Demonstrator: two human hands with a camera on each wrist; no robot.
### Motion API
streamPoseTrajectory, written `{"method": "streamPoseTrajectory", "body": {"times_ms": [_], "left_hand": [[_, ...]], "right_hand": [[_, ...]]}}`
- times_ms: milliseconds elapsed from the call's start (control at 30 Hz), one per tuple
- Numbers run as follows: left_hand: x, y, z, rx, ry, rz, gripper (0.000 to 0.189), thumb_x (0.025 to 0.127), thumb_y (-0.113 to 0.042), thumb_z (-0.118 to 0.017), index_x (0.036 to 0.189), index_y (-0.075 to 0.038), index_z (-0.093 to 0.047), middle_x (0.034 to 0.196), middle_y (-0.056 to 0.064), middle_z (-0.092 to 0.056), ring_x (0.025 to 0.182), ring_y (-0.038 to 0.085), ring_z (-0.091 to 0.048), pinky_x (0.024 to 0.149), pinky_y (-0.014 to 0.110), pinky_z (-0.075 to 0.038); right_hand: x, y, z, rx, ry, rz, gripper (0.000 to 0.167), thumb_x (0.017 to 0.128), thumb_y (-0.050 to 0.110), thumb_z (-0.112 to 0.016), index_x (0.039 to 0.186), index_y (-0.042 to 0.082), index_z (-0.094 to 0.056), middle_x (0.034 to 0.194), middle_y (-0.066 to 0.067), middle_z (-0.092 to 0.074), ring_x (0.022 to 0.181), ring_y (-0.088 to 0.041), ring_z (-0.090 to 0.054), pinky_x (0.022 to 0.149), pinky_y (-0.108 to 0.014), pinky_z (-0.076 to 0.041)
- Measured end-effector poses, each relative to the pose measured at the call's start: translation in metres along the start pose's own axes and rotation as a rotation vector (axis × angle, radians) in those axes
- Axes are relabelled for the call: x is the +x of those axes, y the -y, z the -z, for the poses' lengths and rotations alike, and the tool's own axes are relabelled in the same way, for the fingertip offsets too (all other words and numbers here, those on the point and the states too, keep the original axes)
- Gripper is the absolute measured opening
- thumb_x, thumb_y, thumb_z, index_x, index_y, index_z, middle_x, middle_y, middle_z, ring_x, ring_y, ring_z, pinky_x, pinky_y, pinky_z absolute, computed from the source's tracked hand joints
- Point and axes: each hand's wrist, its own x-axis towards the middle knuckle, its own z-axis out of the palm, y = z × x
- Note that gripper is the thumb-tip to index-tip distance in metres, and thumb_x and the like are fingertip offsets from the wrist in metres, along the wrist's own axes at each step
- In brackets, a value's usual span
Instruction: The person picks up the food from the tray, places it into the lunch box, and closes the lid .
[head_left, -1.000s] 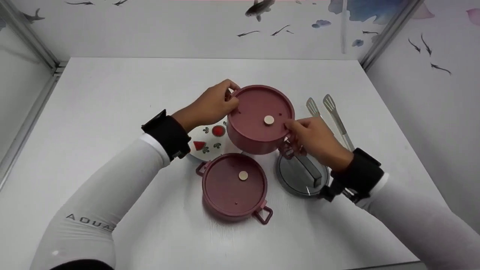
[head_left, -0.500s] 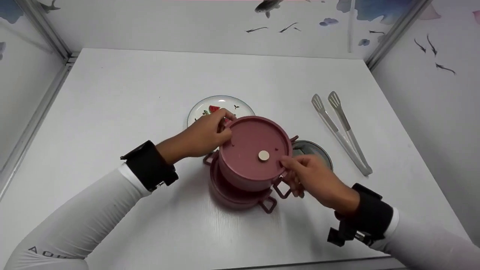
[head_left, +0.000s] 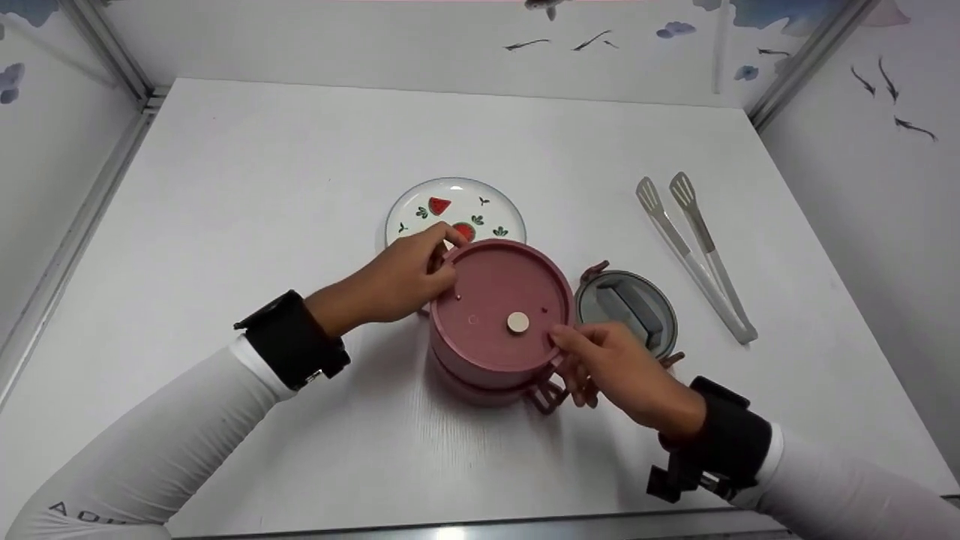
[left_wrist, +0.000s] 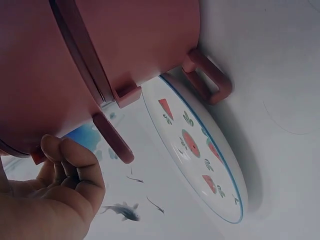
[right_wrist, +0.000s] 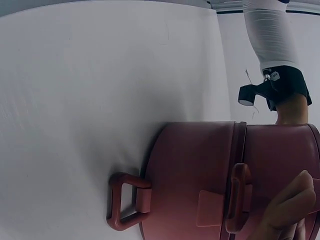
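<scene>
In the head view, two round dark red containers are stacked. The upper container (head_left: 491, 289) has a cream button on its recessed top, and it sits on the lower container (head_left: 476, 394). My left hand (head_left: 397, 281) pinches the upper one's rim at the left. At the lower right my right hand (head_left: 619, 367) pinches its rim, thumb on top and fingers below. In the left wrist view a thin seam runs between the containers, and the lower one's loop handle (left_wrist: 212, 82) sticks out. The right wrist view shows another loop handle (right_wrist: 117, 200) near the table.
A white plate (head_left: 450, 193) with watermelon pictures lies behind the stack. To the right is a grey round lid (head_left: 634, 304) with a bar handle and red clasps. Metal tongs (head_left: 701, 270) lie spread farther right. Walls border the white table (head_left: 262, 172).
Both hands have brought the upper container toward me and down onto the lower one. The plate and grey lid, partly covered before, show more now.
</scene>
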Motion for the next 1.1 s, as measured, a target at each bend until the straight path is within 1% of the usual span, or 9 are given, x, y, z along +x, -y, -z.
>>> {"method": "streamPoseTrajectory", "body": {"times_ms": [133, 233, 333, 500, 633, 733, 933, 1000, 1100], "left_hand": [[-0.006, 0.002, -0.005, -0.055, 0.002, -0.012, 0.034, 0.09, -0.013, -0.042, 0.124, -0.015, -0.047, 0.091, 0.007, -0.063, 0.077, 0.019, -0.064, 0.066, 0.041, -0.061], [-0.013, 0.002, -0.01, -0.05, -0.036, -0.018, 0.03, 0.09, -0.015, -0.042, 0.12, -0.014, -0.045, 0.091, 0.007, -0.061, 0.078, 0.018, -0.064, 0.064, 0.036, -0.06], [-0.021, 0.002, -0.015, -0.03, -0.095, -0.009, 0.028, 0.091, -0.017, -0.043, 0.118, -0.013, -0.043, 0.092, 0.006, -0.061, 0.08, 0.016, -0.064, 0.063, 0.032, -0.057], [-0.033, 0.002, -0.023, 0.012, -0.168, 0.028, 0.028, 0.092, -0.022, -0.044, 0.119, -0.014, -0.042, 0.091, 0.005, -0.061, 0.072, 0.016, -0.064, 0.063, 0.033, -0.055], [-0.045, 0.003, -0.028, 0.088, -0.209, 0.049, 0.027, 0.096, -0.034, -0.049, 0.114, -0.016, -0.043, 0.085, 0.002, -0.059, 0.071, 0.015, -0.059, 0.061, 0.031, -0.048], [-0.05, 0.004, -0.029, 0.141, -0.238, 0.043, 0.03, 0.098, -0.043, -0.05, 0.108, -0.016, -0.044, 0.082, 0.001, -0.055, 0.073, 0.015, -0.053, 0.061, 0.03, -0.042], [-0.056, 0.018, -0.028, 0.171, -0.267, 0.005, 0.035, 0.105, -0.047, -0.039, 0.114, -0.017, -0.055, 0.098, -0.002, -0.059, 0.09, 0.013, -0.056, 0.074, 0.032, -0.047], [-0.059, 0.027, -0.027, 0.194, -0.266, -0.011, 0.037, 0.106, -0.044, -0.037, 0.121, -0.018, -0.058, 0.106, -0.002, -0.06, 0.099, 0.012, -0.056, 0.082, 0.034, -0.048], [-0.064, 0.037, -0.025, 0.233, -0.253, -0.036, 0.037, 0.106, -0.038, -0.04, 0.131, -0.018, -0.059, 0.116, -0.003, -0.062, 0.108, 0.014, -0.054, 0.094, 0.039, -0.046]], "right_hand": [[0.001, -0.001, 0.004, -0.036, 0.019, 0.013, 0.041, 0.104, 0.039, -0.049, 0.085, 0.005, -0.061, 0.062, -0.001, -0.057, 0.052, -0.014, -0.057, 0.049, -0.026, -0.046], [0.007, 0.001, 0.011, -0.09, 0.023, 0.039, 0.042, 0.104, 0.039, -0.049, 0.085, 0.005, -0.061, 0.064, -0.002, -0.057, 0.053, -0.014, -0.058, 0.05, -0.027, -0.049], [0.015, 0.001, 0.018, -0.126, 0.016, 0.065, 0.041, 0.105, 0.038, -0.048, 0.084, 0.005, -0.062, 0.065, -0.002, -0.058, 0.054, -0.014, -0.059, 0.051, -0.029, -0.052], [0.03, -0.001, 0.025, -0.132, 0.022, 0.103, 0.04, 0.106, 0.033, -0.046, 0.085, 0.004, -0.063, 0.065, -0.001, -0.061, 0.055, -0.014, -0.062, 0.054, -0.031, -0.056], [0.043, 0.001, 0.03, -0.161, 0.005, 0.145, 0.039, 0.107, 0.029, -0.044, 0.091, 0.001, -0.066, 0.064, -0.003, -0.065, 0.054, -0.013, -0.06, 0.054, -0.028, -0.054], [0.052, 0.004, 0.034, -0.202, -0.009, 0.178, 0.041, 0.108, 0.029, -0.042, 0.09, 0.002, -0.066, 0.062, -0.003, -0.064, 0.054, -0.013, -0.057, 0.054, -0.029, -0.052], [0.064, 0.003, 0.036, -0.199, -0.025, 0.233, 0.041, 0.108, 0.031, -0.043, 0.083, 0.004, -0.063, 0.059, -0.006, -0.056, 0.052, -0.017, -0.048, 0.05, -0.03, -0.043], [0.064, -0.001, 0.037, -0.199, -0.06, 0.261, 0.042, 0.108, 0.031, -0.042, 0.082, 0.004, -0.062, 0.061, -0.011, -0.056, 0.052, -0.018, -0.048, 0.048, -0.029, -0.042], [0.06, -0.009, 0.039, -0.256, -0.159, 0.316, 0.04, 0.108, 0.028, -0.04, 0.087, 0.005, -0.064, 0.069, -0.016, -0.056, 0.056, -0.018, -0.049, 0.049, -0.026, -0.042]]}}
